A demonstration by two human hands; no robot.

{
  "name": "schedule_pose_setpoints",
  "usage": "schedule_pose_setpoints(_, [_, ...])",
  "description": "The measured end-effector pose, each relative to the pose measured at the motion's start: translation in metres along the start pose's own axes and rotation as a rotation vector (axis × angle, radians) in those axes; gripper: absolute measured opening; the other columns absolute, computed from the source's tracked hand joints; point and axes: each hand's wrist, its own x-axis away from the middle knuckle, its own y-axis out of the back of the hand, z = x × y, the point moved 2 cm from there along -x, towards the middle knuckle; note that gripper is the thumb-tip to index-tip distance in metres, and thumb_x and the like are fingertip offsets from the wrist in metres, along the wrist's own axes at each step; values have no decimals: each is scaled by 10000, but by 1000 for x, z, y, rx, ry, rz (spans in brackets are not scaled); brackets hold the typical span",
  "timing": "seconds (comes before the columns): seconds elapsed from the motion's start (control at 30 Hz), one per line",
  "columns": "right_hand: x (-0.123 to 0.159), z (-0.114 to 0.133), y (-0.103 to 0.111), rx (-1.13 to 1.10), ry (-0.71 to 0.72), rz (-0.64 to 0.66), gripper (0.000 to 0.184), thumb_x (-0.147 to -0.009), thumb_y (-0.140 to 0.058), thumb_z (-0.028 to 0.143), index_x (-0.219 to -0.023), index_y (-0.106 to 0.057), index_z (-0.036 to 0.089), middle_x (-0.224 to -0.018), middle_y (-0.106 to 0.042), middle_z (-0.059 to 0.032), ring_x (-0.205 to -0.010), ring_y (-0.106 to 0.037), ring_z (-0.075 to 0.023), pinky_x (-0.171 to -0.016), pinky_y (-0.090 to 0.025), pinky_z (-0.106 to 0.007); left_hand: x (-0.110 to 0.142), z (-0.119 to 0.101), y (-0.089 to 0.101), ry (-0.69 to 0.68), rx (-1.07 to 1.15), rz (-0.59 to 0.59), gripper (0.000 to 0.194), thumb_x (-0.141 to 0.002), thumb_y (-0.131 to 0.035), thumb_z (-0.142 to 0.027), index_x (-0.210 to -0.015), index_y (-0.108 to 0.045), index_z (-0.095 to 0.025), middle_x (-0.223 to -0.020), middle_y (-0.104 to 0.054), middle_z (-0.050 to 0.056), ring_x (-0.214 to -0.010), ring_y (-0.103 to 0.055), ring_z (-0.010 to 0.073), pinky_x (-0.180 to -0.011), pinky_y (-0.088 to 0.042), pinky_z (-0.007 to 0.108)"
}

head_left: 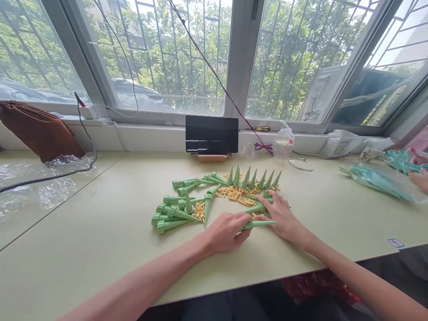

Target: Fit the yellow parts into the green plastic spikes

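Observation:
My left hand [229,232] is closed around a green plastic watering spike [262,224], its tapered tip pointing right. My right hand [280,215] is spread beside it, thumb and forefinger apart over other green spikes [256,208] lying on the table. Part of those spikes is hidden by the fingers. Behind the hands, a heap of small yellow pegs [234,193] lies in front of a row of upright green spikes [248,178]. To the left, several more green spikes [163,218] lie in a loose pile around one upright spike [187,204] and some yellow pegs [199,209].
A black tablet [211,134] stands on a wooden holder by the window. At left are a brown drawstring bag [40,129], a cable and clear plastic wrap. On the right lie teal bundles [374,180], with another person's hand [419,179] at the edge.

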Motion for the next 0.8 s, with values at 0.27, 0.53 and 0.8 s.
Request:
schedule_pose_setpoints(0.27, [1,12,-3,-67,50,29,531,-971,-419,562,-1441,-456,318,-1456,-340,-146,-1356,-374,-342,-1087,-390,-514,-3,-6,8,-87,53,0,219,-906,-473,-156,-1097,-558,-221,-779,-676,5,-639,-622,146,-568,-392,254])
schedule_pose_setpoints(0.53, [1,30,-4,-198,132,107,617,-917,-533,513,-1486,-382,326,-1523,-233,-139,-1386,-329,-376,-1090,-376,-551,0,-6,5,-117,-18,-40,122,-908,-437,-200,-905,-558,-182,-698,-644,14,-552,-578,137,-499,-356,256])
schedule_pose_setpoints(0.8, [-5,44,-14,-308,107,90,640,-844,-580,326,-1457,-406,269,-1521,-239,-145,-1374,-347,-374,-1094,-367,-553,1,-6,2,-144,-45,-79,118,-930,-434,-223,-905,-544,-189,-679,-623,3,-531,-540,120,-502,-335,258])
